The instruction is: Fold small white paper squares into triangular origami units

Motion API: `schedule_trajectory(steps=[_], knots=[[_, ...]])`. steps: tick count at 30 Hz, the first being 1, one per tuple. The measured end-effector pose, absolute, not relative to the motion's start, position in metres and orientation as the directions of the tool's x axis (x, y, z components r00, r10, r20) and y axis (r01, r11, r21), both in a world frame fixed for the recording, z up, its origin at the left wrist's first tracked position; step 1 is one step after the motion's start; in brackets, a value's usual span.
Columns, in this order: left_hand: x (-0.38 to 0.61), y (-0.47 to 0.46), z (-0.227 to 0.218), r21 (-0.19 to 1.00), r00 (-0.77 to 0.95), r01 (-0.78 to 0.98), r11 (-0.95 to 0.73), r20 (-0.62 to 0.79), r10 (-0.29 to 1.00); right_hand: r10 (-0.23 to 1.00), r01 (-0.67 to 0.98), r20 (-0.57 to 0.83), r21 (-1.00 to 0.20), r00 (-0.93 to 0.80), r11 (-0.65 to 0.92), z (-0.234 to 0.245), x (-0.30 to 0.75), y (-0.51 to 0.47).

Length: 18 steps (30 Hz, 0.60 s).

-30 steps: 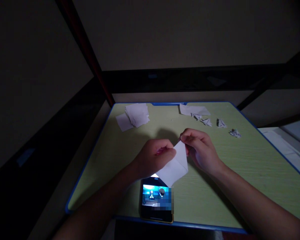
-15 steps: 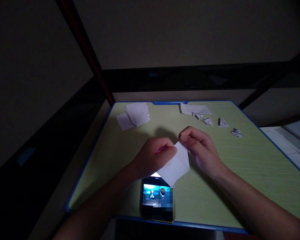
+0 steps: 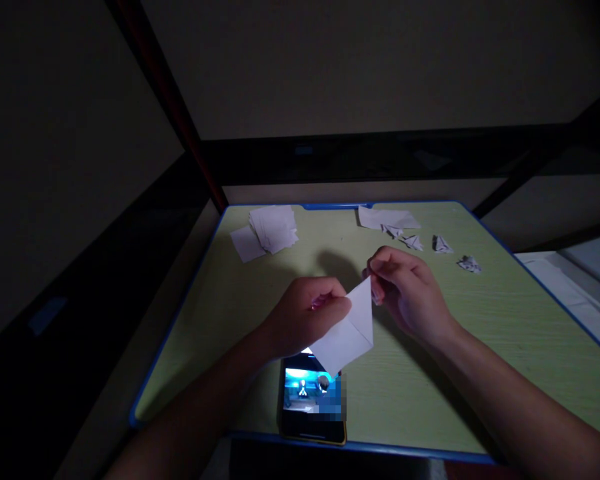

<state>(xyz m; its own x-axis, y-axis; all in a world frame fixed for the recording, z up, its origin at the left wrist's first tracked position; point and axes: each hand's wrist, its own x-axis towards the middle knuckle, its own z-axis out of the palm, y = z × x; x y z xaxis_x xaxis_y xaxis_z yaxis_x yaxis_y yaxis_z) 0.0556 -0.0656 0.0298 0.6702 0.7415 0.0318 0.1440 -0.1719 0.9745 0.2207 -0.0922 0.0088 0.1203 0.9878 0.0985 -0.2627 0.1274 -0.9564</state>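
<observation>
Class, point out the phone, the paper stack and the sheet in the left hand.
Phone [image 3: 310,397], head view: middle of its lit screen.
Paper stack [image 3: 274,229], head view: its upper surface.
Sheet [image 3: 347,337], head view: middle of its face.

Tabletop [image 3: 510,320] lies free left of the left hand [image 3: 307,313] and right of the right hand [image 3: 407,287]. Between them, a paper sheet [image 3: 349,343] bars passage; bodyward, a smartphone [image 3: 310,428] (partly hidden by the sheet) obstructs, as do folded papers [image 3: 441,245] beyond the right hand.

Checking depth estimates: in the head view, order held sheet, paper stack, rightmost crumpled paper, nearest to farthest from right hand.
1. Held sheet, just left of right hand
2. Rightmost crumpled paper, beyond, right side
3. Paper stack, back left
</observation>
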Motion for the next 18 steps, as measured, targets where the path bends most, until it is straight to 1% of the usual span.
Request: schedule_trajectory(steps=[3,7,13,18], knots=[[0.0553,-0.0648,0.0292,0.97,0.65,0.17,-0.176,0.024,0.759,0.99,-0.211,0.109,-0.969,0.091,0.127,0.008,0.2183,-0.0937],[0.0555,-0.0649,0.0276,0.963,0.652,0.183,-0.197,0.031,0.758,0.993,-0.195,0.103,-0.974,0.062,0.114,0.0052,0.2159,-0.0945],[0.0561,-0.0661,0.0249,0.949,0.66,0.22,-0.226,0.026,0.751,0.997,-0.286,0.071,-0.955,0.029,0.077,0.0054,0.2194,-0.0909],[0.0554,-0.0655,0.0235,0.921,0.634,0.251,-0.296,0.075,0.77,0.997,-0.267,0.07,-0.961,0.036,0.077,0.0058,0.2185,-0.0901]])
